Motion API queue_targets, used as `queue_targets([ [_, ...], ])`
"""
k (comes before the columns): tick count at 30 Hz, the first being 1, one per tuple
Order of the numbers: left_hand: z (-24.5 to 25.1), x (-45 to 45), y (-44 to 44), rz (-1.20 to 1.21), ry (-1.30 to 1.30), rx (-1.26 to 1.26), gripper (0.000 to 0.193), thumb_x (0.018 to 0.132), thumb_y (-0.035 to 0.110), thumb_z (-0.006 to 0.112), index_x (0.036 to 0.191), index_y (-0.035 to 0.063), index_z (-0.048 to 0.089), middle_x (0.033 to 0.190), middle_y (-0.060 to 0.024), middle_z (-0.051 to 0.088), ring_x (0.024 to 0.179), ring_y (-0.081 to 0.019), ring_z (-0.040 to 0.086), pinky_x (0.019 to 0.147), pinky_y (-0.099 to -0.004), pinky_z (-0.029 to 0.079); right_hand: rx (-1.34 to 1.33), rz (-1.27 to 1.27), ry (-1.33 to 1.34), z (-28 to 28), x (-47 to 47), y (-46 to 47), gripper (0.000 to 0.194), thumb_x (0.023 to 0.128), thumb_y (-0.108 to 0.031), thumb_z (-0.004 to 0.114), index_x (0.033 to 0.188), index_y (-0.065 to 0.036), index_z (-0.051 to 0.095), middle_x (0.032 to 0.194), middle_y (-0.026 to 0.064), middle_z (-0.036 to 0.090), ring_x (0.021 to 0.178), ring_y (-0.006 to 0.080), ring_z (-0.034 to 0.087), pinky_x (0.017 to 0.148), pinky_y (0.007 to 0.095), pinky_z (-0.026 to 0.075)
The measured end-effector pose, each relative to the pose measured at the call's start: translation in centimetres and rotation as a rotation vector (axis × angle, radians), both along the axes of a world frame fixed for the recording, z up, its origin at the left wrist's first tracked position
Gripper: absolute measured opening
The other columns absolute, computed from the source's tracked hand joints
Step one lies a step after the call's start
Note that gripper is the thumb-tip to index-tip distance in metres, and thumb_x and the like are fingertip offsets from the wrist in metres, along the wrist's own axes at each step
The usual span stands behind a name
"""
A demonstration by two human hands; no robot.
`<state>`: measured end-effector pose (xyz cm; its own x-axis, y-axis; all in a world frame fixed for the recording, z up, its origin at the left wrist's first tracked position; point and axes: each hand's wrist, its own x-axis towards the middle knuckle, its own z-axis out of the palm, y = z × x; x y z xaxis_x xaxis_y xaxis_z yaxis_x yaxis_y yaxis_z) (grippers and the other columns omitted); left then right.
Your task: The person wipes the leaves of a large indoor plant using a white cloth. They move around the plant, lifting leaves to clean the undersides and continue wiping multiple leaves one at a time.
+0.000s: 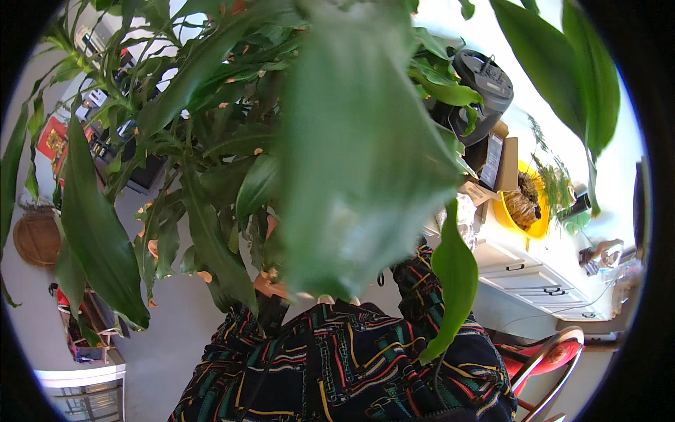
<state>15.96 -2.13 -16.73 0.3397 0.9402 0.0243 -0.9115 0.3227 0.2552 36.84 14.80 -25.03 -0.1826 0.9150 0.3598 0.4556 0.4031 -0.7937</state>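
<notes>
A large potted-type plant with long, broad green leaves fills the upper part of the view, right in front of me. One blurred leaf hangs very close to the camera and covers the middle. Part of my left hand shows among the lower foliage, with a dark band at the wrist; its fingers are hidden, so I cannot tell what it holds. My right sleeve reaches forward behind the blurred leaf, which hides my right hand. Several leaves have dry, brown tips and edges.
On the right stands a white cabinet bearing a yellow pot, an open cardboard box and a black appliance. A red-cushioned chair is at lower right. At left are a round brown stool and a cluttered rack.
</notes>
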Motion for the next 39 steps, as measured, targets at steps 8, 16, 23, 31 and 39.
queue_targets([
  [8, -4.2, 1.0, 1.2, 0.235, 0.086, 0.255, 0.080, 0.100, 0.063, 0.038, 0.147, -0.0018, 0.042, 0.156, -0.0190, 0.039, 0.143, -0.0419, 0.036, 0.122, -0.0530, 0.025, 0.103, 0.225, -0.307, 0.7, -0.6, -3.0, 0.029, 0.080, -0.010, 0.065, 0.107, 0.001, 0.064, 0.100, 0.0278, 0.063, 0.093, 0.0494, 0.059, 0.080, 0.0518, 0.050],
  [16, -12.4, -1.0, 1.4, 0.375, 0.078, -0.065, 0.064, 0.102, 0.048, 0.053, 0.146, 0.0028, 0.045, 0.143, -0.0153, 0.055, 0.128, -0.0317, 0.055, 0.111, -0.0474, 0.042, 0.009, 0.484, -0.507, -0.6, -5.2, -1.7, 0.031, 0.082, -0.012, 0.063, 0.110, 0.000, 0.061, 0.101, 0.0254, 0.063, 0.093, 0.0457, 0.060, 0.079, 0.0506, 0.050],
  [23, -17.6, 1.9, 0.2, 0.623, 1.714, -0.041, 0.040, 0.098, 0.015, 0.060, 0.137, 0.0103, 0.058, 0.142, -0.0202, 0.053, 0.130, -0.0337, 0.054, 0.105, -0.0438, 0.046, -0.213, 0.652, -0.566, -4.2, -6.6, -3.3, 0.035, 0.085, -0.015, 0.061, 0.117, -0.001, 0.057, 0.105, 0.0230, 0.063, 0.095, 0.0418, 0.060, 0.081, 0.0488, 0.051],
  [31, -17.9, 1.5, -2.2, 0.418, 0.931, -0.563, 0.033, 0.094, 0.018, 0.067, 0.125, 0.0061, 0.065, 0.122, -0.0125, 0.065, 0.104, -0.0276, 0.064, 0.088, -0.0362, 0.052, -0.337, 0.702, -0.552, -9.4, -5.4, -5.2, 0.039, 0.089, -0.019, 0.059, 0.124, -0.003, 0.053, 0.109, 0.0203, 0.062, 0.098, 0.0374, 0.060, 0.083, 0.0468, 0.051],
  [39, -19.0, -0.4, -5.6, 0.466, 0.795, -0.706, 0.033, 0.093, 0.023, 0.070, 0.119, 0.0034, 0.065, 0.098, -0.0022, 0.066, 0.087, -0.0144, 0.064, 0.075, -0.0347, 0.052, -0.344, 0.721, -0.468, -11.4, -9.9, -2.5, 0.043, 0.093, -0.022, 0.056, 0.131, -0.004, 0.048, 0.114, 0.0176, 0.062, 0.100, 0.0331, 0.060, 0.084, 0.0448, 0.051],
])
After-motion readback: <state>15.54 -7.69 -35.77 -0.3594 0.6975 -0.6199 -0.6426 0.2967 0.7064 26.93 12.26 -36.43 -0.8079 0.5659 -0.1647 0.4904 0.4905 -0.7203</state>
